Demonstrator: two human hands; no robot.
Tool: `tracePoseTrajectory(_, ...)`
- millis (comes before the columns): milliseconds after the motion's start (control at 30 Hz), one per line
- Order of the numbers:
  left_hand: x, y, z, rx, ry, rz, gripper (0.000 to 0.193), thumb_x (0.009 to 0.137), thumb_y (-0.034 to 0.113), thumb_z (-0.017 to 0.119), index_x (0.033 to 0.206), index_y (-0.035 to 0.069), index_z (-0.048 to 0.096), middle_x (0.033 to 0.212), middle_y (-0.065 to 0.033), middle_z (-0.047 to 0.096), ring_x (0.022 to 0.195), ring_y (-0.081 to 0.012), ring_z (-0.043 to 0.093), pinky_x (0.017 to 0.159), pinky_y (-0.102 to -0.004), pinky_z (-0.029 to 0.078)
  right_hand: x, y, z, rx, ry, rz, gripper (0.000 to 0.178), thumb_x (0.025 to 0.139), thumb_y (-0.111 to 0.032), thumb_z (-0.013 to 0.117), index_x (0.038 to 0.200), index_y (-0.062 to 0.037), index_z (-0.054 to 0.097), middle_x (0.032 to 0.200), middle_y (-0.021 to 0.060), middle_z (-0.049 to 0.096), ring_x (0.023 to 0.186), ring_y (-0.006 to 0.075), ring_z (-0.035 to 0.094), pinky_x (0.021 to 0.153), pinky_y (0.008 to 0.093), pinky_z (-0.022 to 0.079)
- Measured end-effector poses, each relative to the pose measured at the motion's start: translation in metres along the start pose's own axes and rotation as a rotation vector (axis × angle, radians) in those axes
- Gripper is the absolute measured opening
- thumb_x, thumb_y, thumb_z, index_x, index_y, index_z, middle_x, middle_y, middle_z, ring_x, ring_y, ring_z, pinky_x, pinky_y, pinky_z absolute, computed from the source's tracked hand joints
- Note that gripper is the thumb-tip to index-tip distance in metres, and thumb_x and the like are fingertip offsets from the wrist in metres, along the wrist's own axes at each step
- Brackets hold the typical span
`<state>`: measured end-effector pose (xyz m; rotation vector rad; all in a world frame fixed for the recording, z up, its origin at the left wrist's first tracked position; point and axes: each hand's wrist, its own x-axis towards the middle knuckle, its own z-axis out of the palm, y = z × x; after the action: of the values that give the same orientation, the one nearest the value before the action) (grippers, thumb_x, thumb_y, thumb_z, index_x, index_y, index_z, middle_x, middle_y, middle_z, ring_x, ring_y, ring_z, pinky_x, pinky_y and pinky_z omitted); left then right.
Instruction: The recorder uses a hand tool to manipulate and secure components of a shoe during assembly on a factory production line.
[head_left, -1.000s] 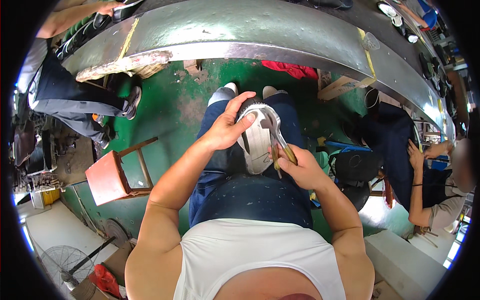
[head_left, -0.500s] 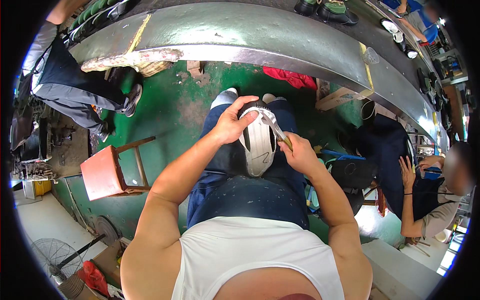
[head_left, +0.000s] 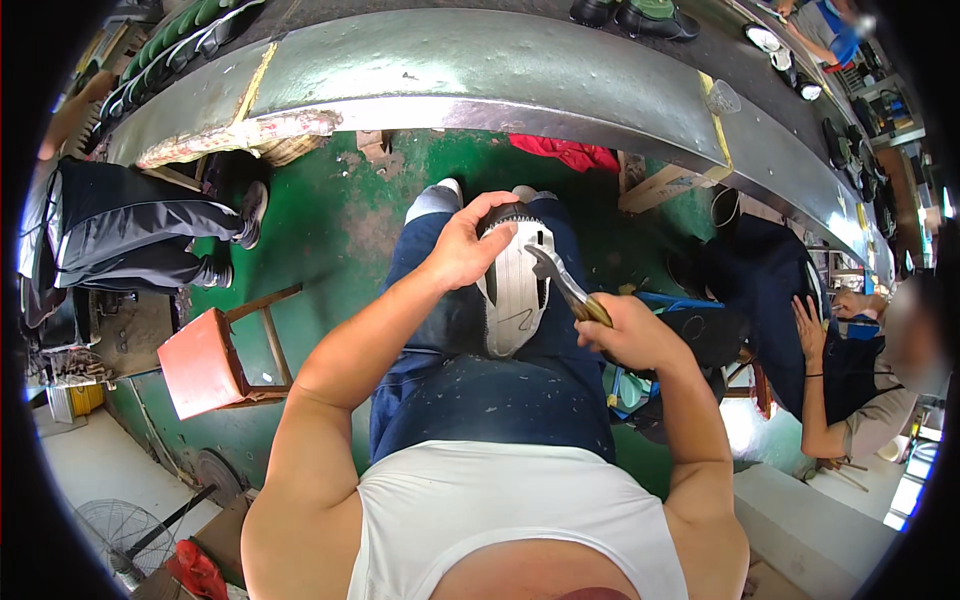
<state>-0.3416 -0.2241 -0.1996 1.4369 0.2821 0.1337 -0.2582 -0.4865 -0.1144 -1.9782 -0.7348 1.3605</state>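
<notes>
A shoe upper (head_left: 513,305), white underneath with a black toe, lies sole side up across my lap, its toe pointing away from me. My left hand (head_left: 468,247) is closed around the toe end, the thumb pressed on the white underside and the fingers over the black part. In my right hand (head_left: 628,335) is a pair of lasting pincers (head_left: 568,284) with a metal head and brownish-yellow handles. The pincers slant up and left, their head above the shoe's right edge near the toe. Whether the jaws touch it I cannot tell.
Ahead runs a long metal-edged bench (head_left: 430,75) with shoes (head_left: 650,18) on it. A red-topped stool (head_left: 205,363) stands to my left, with a person's legs (head_left: 140,225) beyond. Another person (head_left: 815,350) sits at right. A fan (head_left: 115,535) is at lower left.
My right hand has moved right and slightly down, drawing the pincers' head back from the toe edge. My left hand keeps its hold. The person at left has shifted left.
</notes>
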Motion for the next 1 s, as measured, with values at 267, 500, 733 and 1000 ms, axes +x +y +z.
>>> tracePoseTrajectory(267,0.014,-0.018,-0.001,-0.042,-0.139,-0.022,0.045,0.095,0.003,0.062,0.138,0.008,0.053,0.119,-0.0040,0.063,0.109,-0.0123,0.058,0.097,-0.0288,0.047,0.046,-0.001,0.010,0.076,0.244,-0.035,0.022,0.101,-0.022,0.055,0.099,-0.0006,0.060,0.070,0.0042,0.063,0.064,0.0125,0.060,0.062,0.0294,0.049)
tracePoseTrajectory(500,0.073,-0.051,-0.002,-0.153,-0.203,-0.342,0.047,0.097,0.011,0.060,0.142,0.012,0.051,0.121,-0.0114,0.065,0.109,-0.0196,0.064,0.093,-0.0350,0.053,0.139,0.040,0.027,0.775,0.762,-0.692,0.026,0.105,-0.021,0.051,0.114,0.0026,0.058,0.090,0.0068,0.067,0.084,0.0130,0.065,0.078,0.0292,0.052)
tracePoseTrajectory(733,0.076,-0.082,-0.013,-0.195,-0.198,-0.416,0.049,0.097,0.019,0.063,0.143,0.013,0.050,0.125,-0.0114,0.065,0.108,-0.0223,0.067,0.091,-0.0385,0.057,0.076,0.072,0.096,0.798,0.555,-0.171,0.027,0.105,-0.027,0.051,0.115,-0.0022,0.054,0.083,0.0030,0.063,0.071,0.0084,0.059,0.053,0.0215,0.039)
tracePoseTrajectory(1000,0.013,-0.058,0.013,0.579,0.091,-0.357,0.052,0.098,0.043,0.052,0.105,-0.006,0.068,0.090,-0.0227,0.072,0.088,-0.0341,0.071,0.082,-0.0420,0.054,0.069,0.085,0.055,0.470,0.574,-0.124,0.035,0.094,-0.031,0.067,0.110,-0.0021,0.057,0.086,0.0050,0.065,0.075,0.0128,0.061,0.062,0.0266,0.048)
